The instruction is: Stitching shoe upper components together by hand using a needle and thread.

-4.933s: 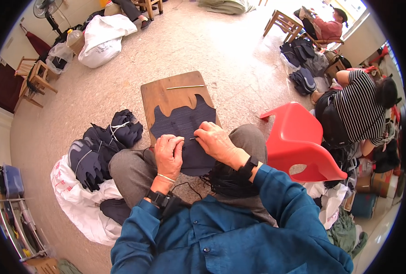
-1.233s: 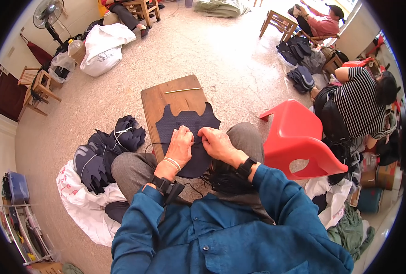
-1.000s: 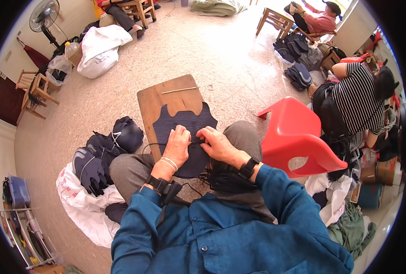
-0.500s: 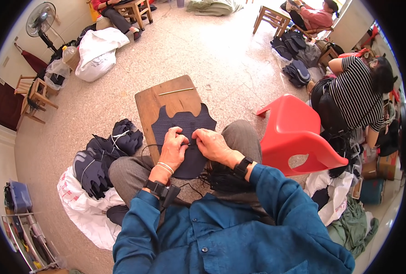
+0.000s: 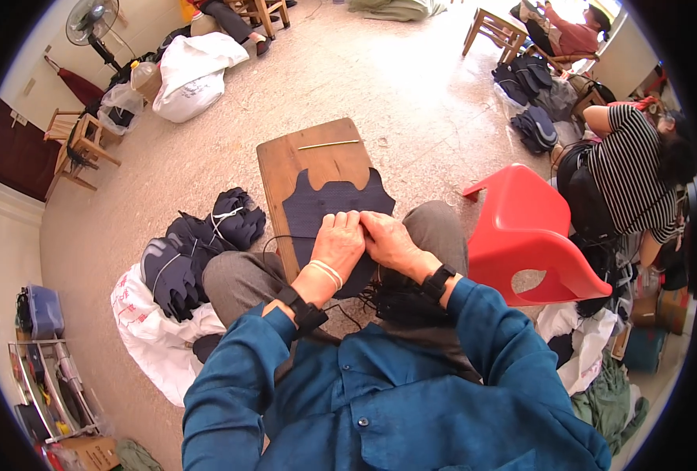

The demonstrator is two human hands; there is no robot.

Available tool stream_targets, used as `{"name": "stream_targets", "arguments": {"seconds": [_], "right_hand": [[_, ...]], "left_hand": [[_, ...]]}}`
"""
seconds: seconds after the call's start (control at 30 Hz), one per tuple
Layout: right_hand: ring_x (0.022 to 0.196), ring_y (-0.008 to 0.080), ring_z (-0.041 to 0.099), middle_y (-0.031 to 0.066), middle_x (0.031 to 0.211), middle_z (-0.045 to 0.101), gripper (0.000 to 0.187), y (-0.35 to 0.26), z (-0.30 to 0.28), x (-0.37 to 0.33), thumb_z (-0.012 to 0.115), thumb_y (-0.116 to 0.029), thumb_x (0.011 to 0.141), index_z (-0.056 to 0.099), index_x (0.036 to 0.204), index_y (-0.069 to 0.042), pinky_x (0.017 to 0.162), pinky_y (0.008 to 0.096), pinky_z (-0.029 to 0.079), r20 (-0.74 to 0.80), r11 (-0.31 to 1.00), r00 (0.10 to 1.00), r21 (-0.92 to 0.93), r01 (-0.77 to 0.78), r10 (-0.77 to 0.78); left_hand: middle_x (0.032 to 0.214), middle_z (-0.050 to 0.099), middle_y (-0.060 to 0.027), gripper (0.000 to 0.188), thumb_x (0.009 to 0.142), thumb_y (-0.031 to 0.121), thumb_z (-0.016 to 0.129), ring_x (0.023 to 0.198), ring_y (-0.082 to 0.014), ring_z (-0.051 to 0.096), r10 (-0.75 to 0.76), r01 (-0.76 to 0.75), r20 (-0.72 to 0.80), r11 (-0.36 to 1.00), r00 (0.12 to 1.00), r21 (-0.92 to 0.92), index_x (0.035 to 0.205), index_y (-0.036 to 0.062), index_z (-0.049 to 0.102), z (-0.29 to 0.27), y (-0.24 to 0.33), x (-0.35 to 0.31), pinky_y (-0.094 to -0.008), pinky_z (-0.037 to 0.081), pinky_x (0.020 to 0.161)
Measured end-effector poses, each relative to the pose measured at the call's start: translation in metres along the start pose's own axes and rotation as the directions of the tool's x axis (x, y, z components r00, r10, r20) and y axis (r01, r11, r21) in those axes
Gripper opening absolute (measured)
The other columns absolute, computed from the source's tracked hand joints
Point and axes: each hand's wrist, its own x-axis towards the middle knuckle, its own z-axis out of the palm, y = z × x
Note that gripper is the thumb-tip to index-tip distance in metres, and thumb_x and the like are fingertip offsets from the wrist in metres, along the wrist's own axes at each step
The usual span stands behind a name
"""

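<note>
A dark navy shoe-upper-like fabric piece (image 5: 337,198), with two horn-shaped tips at its far end, lies flat on a wooden board (image 5: 286,161) in front of me. Over its middle, my left hand (image 5: 339,243) and my right hand (image 5: 394,245) meet, fingers curled and knuckles touching. Whatever the fingertips pinch is hidden beneath them. From the left side of the fabric a thin black cord (image 5: 279,237) loops out beside my left hand. On the far part of the board rests a slim metal rod (image 5: 329,144), apart from both hands.
A red plastic chair (image 5: 521,228) stands at my right, near a person in a striped top (image 5: 635,169). To my left, bundled dark fabric pieces (image 5: 180,259) lie on a white sack (image 5: 140,326). Farther off are a white bag (image 5: 195,78), a fan (image 5: 91,22) and a wooden stool (image 5: 494,33).
My hands have come together over the fabric, where a gap lay between them before. The left has turned so its knuckles face up. The whole view has shifted slightly.
</note>
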Motion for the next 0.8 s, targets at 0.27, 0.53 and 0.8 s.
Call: {"name": "stream_targets", "arguments": {"seconds": [0.27,0.53,0.8], "right_hand": [[0.086,0.0367,0.066,0.0170,0.090,0.066,0.017,0.010,0.006,-0.003,0.061,-0.006,0.085,0.062,0.102,-0.004,0.075,0.0433,0.054,-0.067,0.998,0.998,0.069,0.003,0.001],[0.090,0.0374,0.065,0.0158,0.093,0.065,0.015,0.006,-0.004,-0.005,0.060,-0.005,0.087,0.061,0.101,-0.005,0.078,0.0441,0.053,-0.033,0.992,0.999,0.122,0.007,-0.003],[0.089,0.0362,0.060,0.0151,0.088,0.056,0.010,0.004,-0.006,-0.009,0.062,-0.006,0.085,0.059,0.094,-0.005,0.078,0.0466,0.050,0.006,0.992,0.998,-0.109,0.066,-0.066]], "left_hand": [[0.096,0.057,-0.0115,0.008,0.081,0.005,0.066,0.089,-0.0331,0.063,-0.311,0.323,0.117,0.778,0.943,-0.539,0.088,0.0056,0.062,0.003,-0.011,-0.015,-0.0435,0.052,0.076],[0.091,0.060,-0.0142,0.009,0.080,0.005,0.073,0.087,-0.0349,0.064,-0.420,0.437,0.209,0.577,0.883,-0.690,0.087,0.0027,0.068,0.004,-0.019,-0.032,-0.0431,0.052,0.078],[0.085,0.060,-0.0095,0.013,0.076,0.010,0.078,0.077,-0.0271,0.063,-0.428,0.430,0.195,0.568,0.883,-0.701,0.084,0.0055,0.070,0.005,-0.027,-0.022,-0.0382,0.052,0.071]]}}
